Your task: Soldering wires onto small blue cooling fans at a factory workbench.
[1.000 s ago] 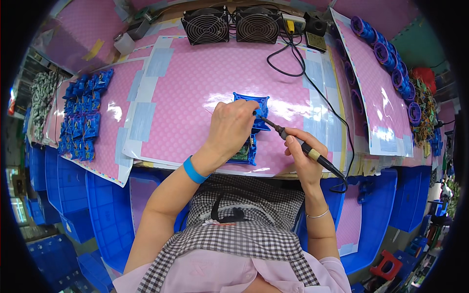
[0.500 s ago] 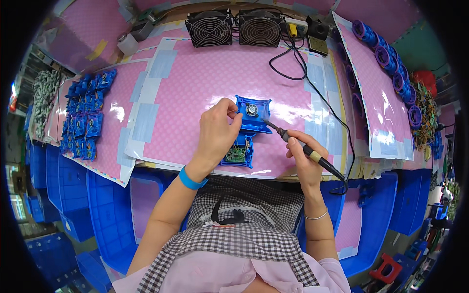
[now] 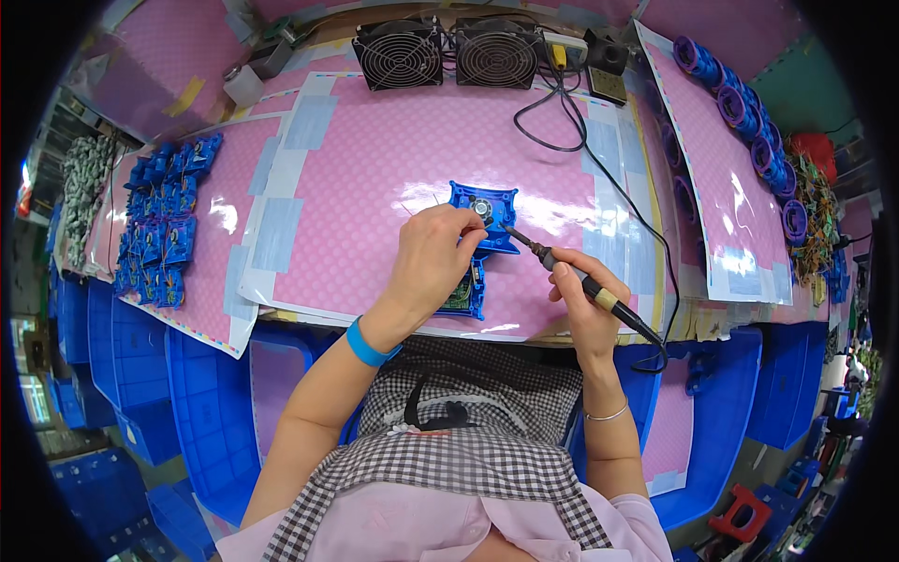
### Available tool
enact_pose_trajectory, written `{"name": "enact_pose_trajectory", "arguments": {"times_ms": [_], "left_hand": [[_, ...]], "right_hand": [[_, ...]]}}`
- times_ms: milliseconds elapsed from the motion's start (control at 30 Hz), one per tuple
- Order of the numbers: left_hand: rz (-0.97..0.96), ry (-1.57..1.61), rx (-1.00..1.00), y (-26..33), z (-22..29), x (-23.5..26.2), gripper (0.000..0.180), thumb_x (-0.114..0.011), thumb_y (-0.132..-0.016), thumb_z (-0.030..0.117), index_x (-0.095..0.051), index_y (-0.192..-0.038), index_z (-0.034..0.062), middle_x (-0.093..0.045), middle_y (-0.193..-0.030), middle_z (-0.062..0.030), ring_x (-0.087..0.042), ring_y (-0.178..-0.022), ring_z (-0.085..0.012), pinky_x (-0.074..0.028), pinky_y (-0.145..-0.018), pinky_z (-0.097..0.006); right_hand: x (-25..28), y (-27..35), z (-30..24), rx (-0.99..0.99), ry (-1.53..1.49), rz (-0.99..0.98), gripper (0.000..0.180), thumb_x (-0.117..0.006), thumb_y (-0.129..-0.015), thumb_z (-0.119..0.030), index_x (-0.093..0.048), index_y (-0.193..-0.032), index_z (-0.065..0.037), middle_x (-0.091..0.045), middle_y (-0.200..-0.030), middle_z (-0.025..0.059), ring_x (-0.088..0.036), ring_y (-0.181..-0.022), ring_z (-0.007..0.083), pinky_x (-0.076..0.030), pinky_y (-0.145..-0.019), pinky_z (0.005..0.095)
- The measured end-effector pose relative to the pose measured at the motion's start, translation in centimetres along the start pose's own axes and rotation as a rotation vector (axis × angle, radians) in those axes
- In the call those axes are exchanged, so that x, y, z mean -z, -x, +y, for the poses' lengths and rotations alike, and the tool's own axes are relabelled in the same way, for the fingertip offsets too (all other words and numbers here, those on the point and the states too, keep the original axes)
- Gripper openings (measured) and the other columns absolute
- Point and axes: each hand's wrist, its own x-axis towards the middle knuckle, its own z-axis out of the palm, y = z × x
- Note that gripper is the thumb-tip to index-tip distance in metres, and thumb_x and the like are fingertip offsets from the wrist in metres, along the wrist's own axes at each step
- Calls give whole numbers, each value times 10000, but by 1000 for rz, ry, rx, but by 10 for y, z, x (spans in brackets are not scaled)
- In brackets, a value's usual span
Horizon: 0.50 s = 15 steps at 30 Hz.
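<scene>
A blue plastic housing (image 3: 487,208) with a round metal part lies on the pink mat (image 3: 375,169). My left hand (image 3: 433,260) pinches a thin wire at its near edge and covers part of a second blue housing with a green board (image 3: 465,292). My right hand (image 3: 585,304) grips a black soldering iron (image 3: 571,276) like a pen. The iron's tip touches the housing's right edge.
Two black fans (image 3: 445,51) stand at the back, with a soldering station (image 3: 607,61) and its cable (image 3: 599,169). Several blue housings (image 3: 164,220) lie on the left. Purple spools (image 3: 740,103) line the right side. Blue bins (image 3: 215,412) sit below the bench.
My left hand drew back off the blue housing, uncovering it, then slid it slightly right. The soldering iron's tip stays at its right edge.
</scene>
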Motion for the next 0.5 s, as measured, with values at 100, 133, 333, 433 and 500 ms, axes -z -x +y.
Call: {"name": "enact_pose_trajectory", "arguments": {"times_ms": [100,133,333,433,500], "left_hand": [[-20,-77,-41,-1,1,-3,127,-720,-760,88,-704,-863,16,-677,-783,-122,-646,-706,-268,-493,-630,-351],[-28,-90,-49,-2,1,-3,128,-722,-757,91,-705,-860,17,-674,-779,-120,-640,-700,-275,-492,-629,-355],[19,-63,26,-1,4,0,104,-711,-766,82,-705,-837,6,-678,-777,-128,-656,-691,-258,-498,-612,-347],[48,30,121,3,3,3,90,-674,-786,97,-683,-813,11,-658,-748,-142,-638,-706,-298,-494,-648,-400],[52,11,101,3,-1,2,94,-672,-789,98,-685,-817,10,-658,-749,-145,-640,-705,-301,-496,-647,-400]], "right_hand": [[1,0,0,10,5,1,192,-635,-872,-47,-678,-1038,41,-667,-775,97,-616,-608,115,-487,-565,222],[1,0,0,16,8,-6,193,-635,-872,-46,-678,-1038,41,-668,-776,98,-617,-608,116,-488,-565,222],[-1,1,-3,9,-7,-3,191,-634,-871,-45,-677,-1034,45,-672,-773,99,-620,-607,117,-491,-567,225],[-5,2,-6,55,-46,4,191,-634,-871,-44,-676,-1031,50,-671,-773,97,-625,-612,117,-491,-566,222],[-9,1,-8,69,-34,-12,191,-634,-870,-44,-675,-1032,51,-671,-775,96,-626,-613,117,-492,-565,221]]}}
